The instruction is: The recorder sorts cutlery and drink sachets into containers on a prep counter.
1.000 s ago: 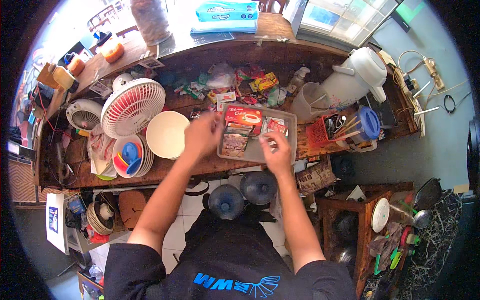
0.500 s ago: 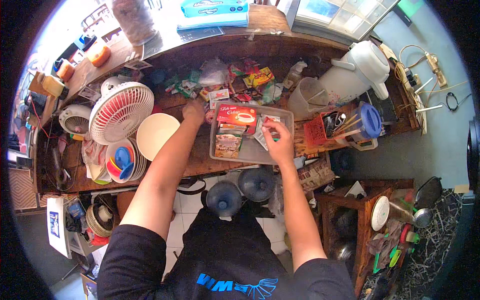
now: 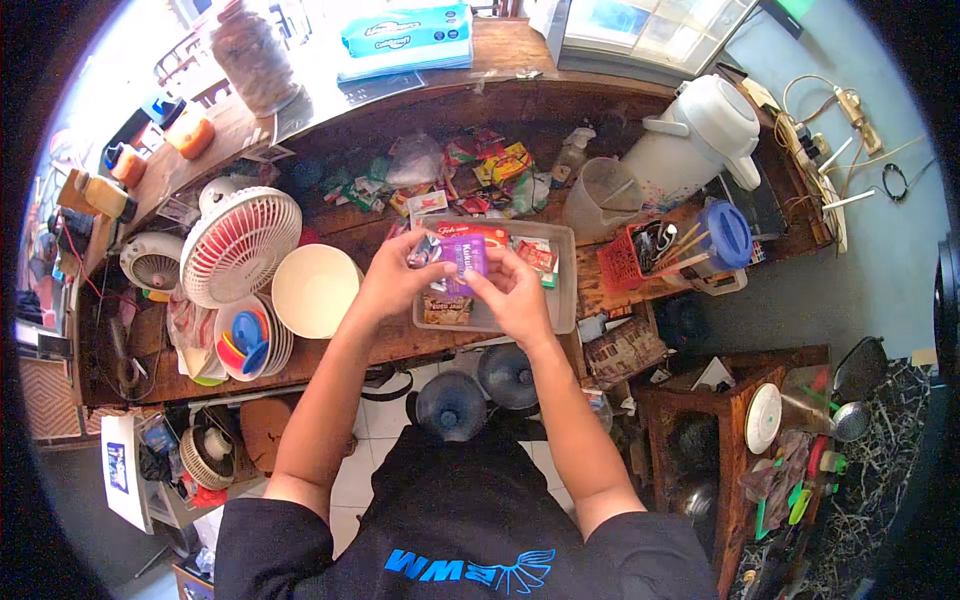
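A small purple packet (image 3: 463,258) is held up between my two hands, over a clear plastic container (image 3: 568,290). The fingers and thumb of my left hand (image 3: 395,280) pinch its left side, where a silvery, crinkled sachet (image 3: 424,250) also shows. My right hand (image 3: 518,295) grips the packet's right edge, thumb on its front. Inside the container, behind the packet, lies a red tea box (image 3: 490,233), partly hidden. A brown packet (image 3: 447,310) lies near my left wrist, and a red, white and green packet (image 3: 545,262) is beside my right hand.
Loose colourful sachets (image 3: 500,165) are heaped behind the container. Left stand a cream bowl (image 3: 315,290), stacked plates (image 3: 282,345) and a white fan (image 3: 240,245). Right are a plastic pitcher (image 3: 600,200), a white thermos (image 3: 690,140), a red basket (image 3: 622,260) and a blue-lidded jug (image 3: 728,235).
My left hand has come back from the far side of the container's left edge. My right hand has moved left. The purple packet now shows between both hands.
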A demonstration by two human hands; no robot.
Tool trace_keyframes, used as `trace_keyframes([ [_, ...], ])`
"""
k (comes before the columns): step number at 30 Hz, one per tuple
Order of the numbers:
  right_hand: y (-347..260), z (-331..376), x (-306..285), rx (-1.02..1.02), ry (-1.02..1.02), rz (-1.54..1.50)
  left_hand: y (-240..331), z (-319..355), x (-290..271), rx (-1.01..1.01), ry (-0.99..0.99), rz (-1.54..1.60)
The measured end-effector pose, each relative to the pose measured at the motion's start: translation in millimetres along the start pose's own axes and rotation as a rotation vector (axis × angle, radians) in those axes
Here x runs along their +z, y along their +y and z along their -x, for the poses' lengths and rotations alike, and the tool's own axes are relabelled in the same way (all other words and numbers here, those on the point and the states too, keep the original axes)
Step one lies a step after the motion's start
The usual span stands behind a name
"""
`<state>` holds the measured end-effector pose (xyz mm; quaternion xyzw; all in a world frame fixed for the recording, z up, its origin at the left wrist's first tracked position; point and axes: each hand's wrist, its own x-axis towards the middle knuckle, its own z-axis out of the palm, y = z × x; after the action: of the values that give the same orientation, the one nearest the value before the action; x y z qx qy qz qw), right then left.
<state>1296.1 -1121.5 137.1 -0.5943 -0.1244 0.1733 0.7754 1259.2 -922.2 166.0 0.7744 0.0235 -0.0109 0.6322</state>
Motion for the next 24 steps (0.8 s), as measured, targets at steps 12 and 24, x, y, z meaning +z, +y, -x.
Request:
trace_keyframes([
  [12,4,10,-120,0.072,0.287,0.159,11,-55,23,0.103,0.0,-0.229],
  [24,13,26,-129,0.004,0.329,0.139,7,-90,87,0.195,-0.036,-0.394],
])
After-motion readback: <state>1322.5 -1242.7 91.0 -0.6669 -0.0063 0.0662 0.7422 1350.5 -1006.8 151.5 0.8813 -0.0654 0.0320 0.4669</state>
